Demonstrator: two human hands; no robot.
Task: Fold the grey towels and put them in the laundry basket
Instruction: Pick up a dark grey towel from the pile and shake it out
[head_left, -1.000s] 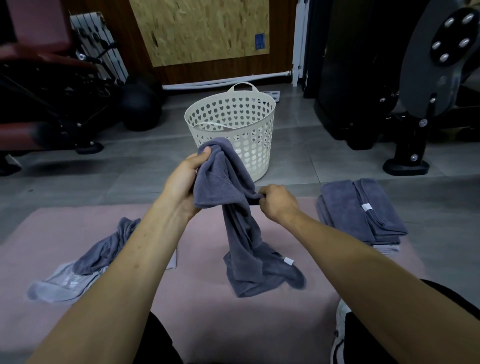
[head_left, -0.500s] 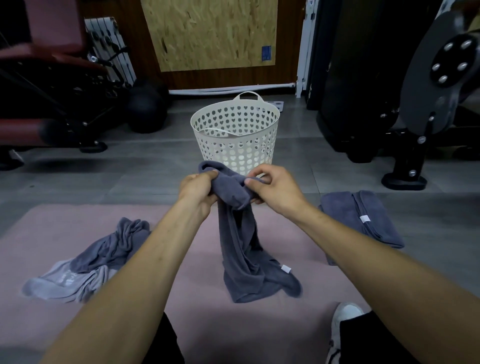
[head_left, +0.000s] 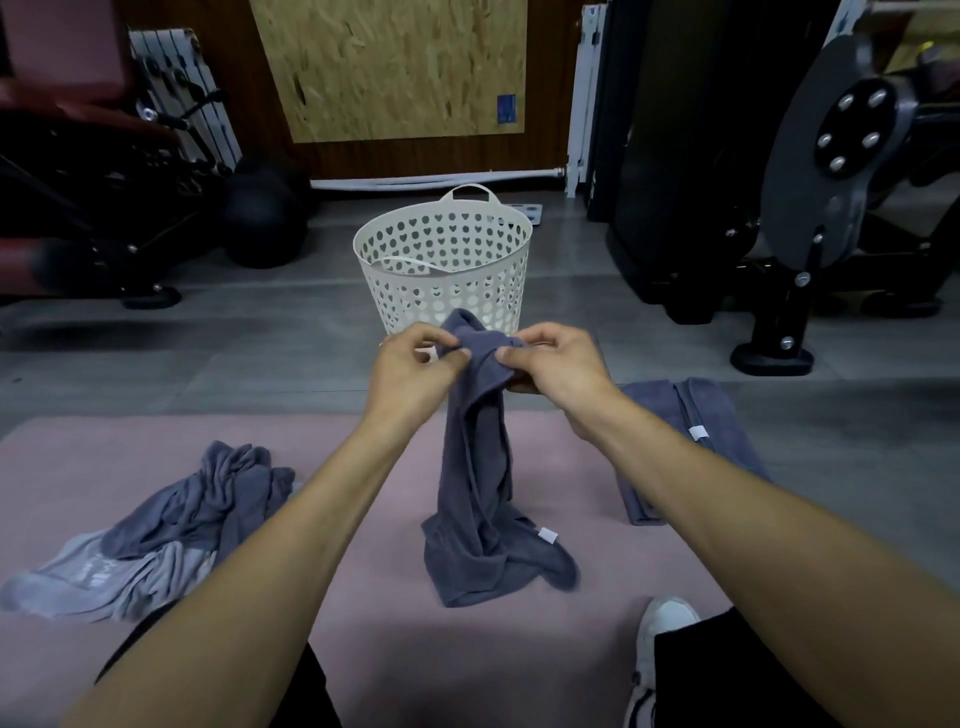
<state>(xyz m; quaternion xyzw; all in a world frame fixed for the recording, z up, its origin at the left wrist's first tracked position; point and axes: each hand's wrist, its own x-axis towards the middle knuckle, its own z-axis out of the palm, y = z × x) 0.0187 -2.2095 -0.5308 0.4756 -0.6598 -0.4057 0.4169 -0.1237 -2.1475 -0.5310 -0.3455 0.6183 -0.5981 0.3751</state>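
A dark grey towel (head_left: 478, 499) hangs in front of me, its lower end bunched on the pink mat (head_left: 363, 634). My left hand (head_left: 410, 371) and my right hand (head_left: 553, 364) each pinch its top edge, close together, just in front of the white perforated laundry basket (head_left: 441, 260). A heap of unfolded grey towels (head_left: 171, 525) lies on the mat at the left. Folded grey towels (head_left: 691, 421) lie at the right, partly hidden by my right forearm.
The basket stands on a grey floor beyond the mat. Black gym machines (head_left: 810, 218) stand at the right, a bench frame (head_left: 93, 197) and a dark ball (head_left: 260, 223) at the left. My white shoe (head_left: 660, 639) rests on the mat at lower right.
My right hand has come up from the towel's middle to its top edge beside my left hand. Both hands now pinch the edge close together, and the view has tilted slightly.
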